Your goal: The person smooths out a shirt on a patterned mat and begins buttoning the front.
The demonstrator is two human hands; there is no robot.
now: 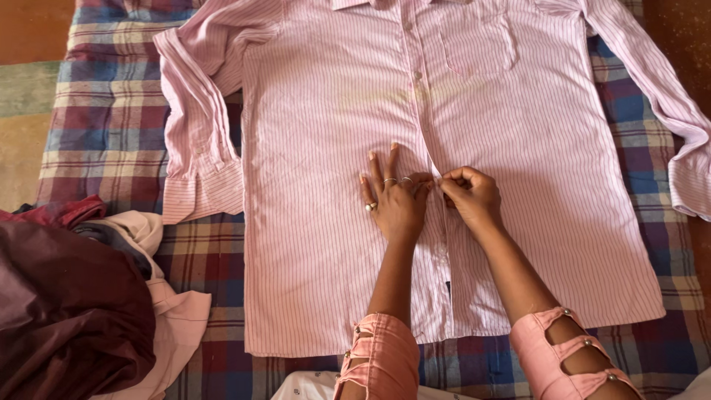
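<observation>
Checked quilt of blue, red and cream squares (pixel 111 111) spread over a bare brown floor, a green mat edge off to the left; laid flat on it, front up and collar away from the camera, a long-sleeved pale pink cotton shirt with thin darker stripes (pixel 326 222).

Thumb and forefinger of the right hand (pixel 470 194) pinched together on the button strip near mid-front, probably on a small button, too small to confirm; other fingers curled in. Left hand (pixel 396 200) just beside, touching the strip; fingers spread and pressed flat on the cloth, rings on three of them, thumb tip meeting the right hand's pinch. Pink cut-out cuffs with small studs (pixel 563 348) at both wrists.

Outward: strip closed above the hands, gaping a little below them; left sleeve folded in across the quilt, right sleeve trailing toward the edge.

Risks, as judgement only: button slipping from so small a pinch; the two front edges shifting out of line under the flat palm, giving a skewed closure; a ring catching a thread.

Heap of maroon and cream clothes (pixel 81 304) at lower left.
</observation>
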